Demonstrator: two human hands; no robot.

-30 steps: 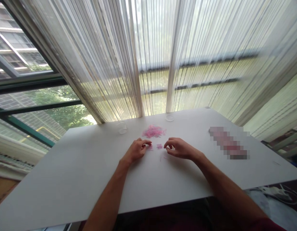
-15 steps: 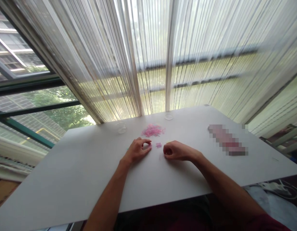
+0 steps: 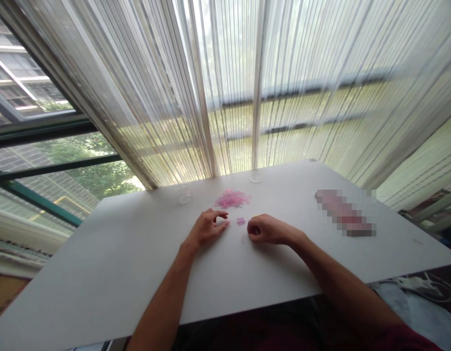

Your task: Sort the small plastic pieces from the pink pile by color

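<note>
flanking pink pieces | left hand loosely parted | right hand curled

No legible text on my feed: I can't read a single label, brand, number or sign. Brown surface at the lower left edge has dark marks, too blurred for me to tell if they're lettering. Reddish item on the table is pixelated, so any print there is unreadable.
</note>
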